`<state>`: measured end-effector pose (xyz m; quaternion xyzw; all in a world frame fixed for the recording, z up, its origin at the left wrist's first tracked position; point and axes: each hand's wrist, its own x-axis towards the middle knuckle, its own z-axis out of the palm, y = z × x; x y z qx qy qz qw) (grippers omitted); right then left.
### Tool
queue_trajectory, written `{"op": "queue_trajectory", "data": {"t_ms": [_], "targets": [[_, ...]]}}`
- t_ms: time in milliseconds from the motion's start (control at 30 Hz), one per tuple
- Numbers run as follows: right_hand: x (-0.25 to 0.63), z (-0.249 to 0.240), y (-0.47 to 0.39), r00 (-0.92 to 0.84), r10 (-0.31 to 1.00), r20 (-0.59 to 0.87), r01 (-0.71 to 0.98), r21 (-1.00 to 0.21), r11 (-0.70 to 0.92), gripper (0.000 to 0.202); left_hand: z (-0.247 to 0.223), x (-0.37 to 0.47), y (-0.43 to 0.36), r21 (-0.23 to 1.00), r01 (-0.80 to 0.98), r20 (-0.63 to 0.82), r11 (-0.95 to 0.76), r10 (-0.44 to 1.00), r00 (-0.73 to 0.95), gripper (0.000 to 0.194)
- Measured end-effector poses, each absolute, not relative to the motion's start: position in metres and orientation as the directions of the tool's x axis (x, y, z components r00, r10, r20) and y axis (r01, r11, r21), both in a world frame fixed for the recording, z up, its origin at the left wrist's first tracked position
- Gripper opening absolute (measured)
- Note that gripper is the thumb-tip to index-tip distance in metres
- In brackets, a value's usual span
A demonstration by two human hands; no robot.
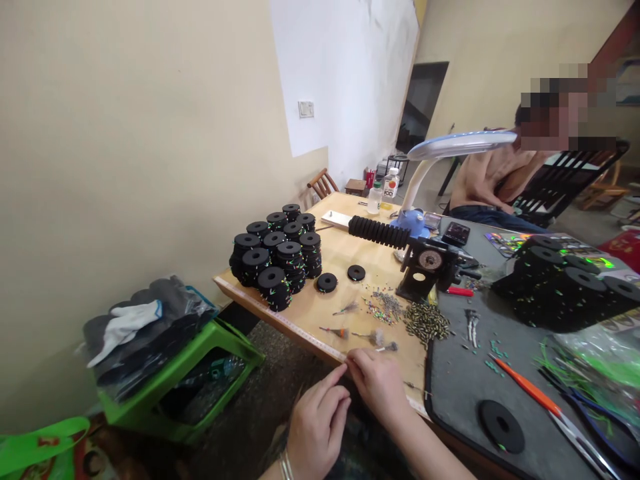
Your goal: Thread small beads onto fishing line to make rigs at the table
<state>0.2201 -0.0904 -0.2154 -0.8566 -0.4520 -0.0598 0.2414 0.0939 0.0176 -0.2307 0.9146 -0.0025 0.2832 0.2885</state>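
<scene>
Worktop (310, 313), wooden: one. Measuring strip (300, 331): along its near edge, running to the fingertips. Left hand (319, 420), right hand (377, 380): fingertips together; cannot tell whether either grip pinches anything. Grey-tufted piece (391, 347): just beyond right knuckles.

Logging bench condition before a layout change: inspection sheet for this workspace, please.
Surface: wooden table, measuring tape along the front edge; grey mat at right.
Job's things: small tufted pieces just beyond the hands; bead pile; stacked black spools.
Clutter: orange-tipped tweezers and clear plastic bag on the mat.
Hands: left hand and right hand meet near the front edge, fingers pinched; anything held is too small to tell.
Cables: nothing seen clearly.
Surroundings: seated person beyond; green stool at left.
</scene>
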Motion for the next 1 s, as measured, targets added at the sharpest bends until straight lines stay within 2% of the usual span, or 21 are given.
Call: {"op": "queue_trajectory", "data": {"t_ms": [433, 1000], "targets": [[0.220, -0.215, -0.083, 0.554, 0.755, 0.351, 0.831, -0.280, -0.480, 0.021, -0.238, 0.096, 0.024, 0.481, -0.121, 0.512, -0.868, 0.167, 0.842, 0.018], [0.219, -0.218, -0.079, 0.559, 0.739, 0.375, 0.829, -0.262, -0.494, 0.027, -0.243, 0.102, 0.033, 0.402, -0.055, 0.476, -0.914, 0.158, 0.865, 0.020]]}}
